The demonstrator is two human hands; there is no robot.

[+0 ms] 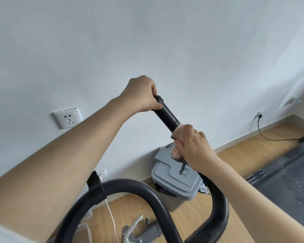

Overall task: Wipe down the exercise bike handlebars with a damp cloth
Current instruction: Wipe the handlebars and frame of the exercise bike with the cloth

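The black padded handlebar (pixel 167 115) of the exercise bike rises from the lower right toward the centre of the view. My left hand (pixel 141 95) grips its top end. Lower on the same bar, my right hand (pixel 193 146) grips a pink cloth (pixel 179 131) wrapped around the bar; a dark netted strip of the cloth hangs below my fist. A second curved black bar (pixel 130 187) loops across the bottom of the view.
A grey lidded bin (pixel 174 181) stands on the wooden floor by the white wall, behind the handlebars. A wall socket (pixel 68 118) is at the left, a plugged-in black cable (pixel 270 135) at the right, and a dark mat (pixel 288 172) lies right.
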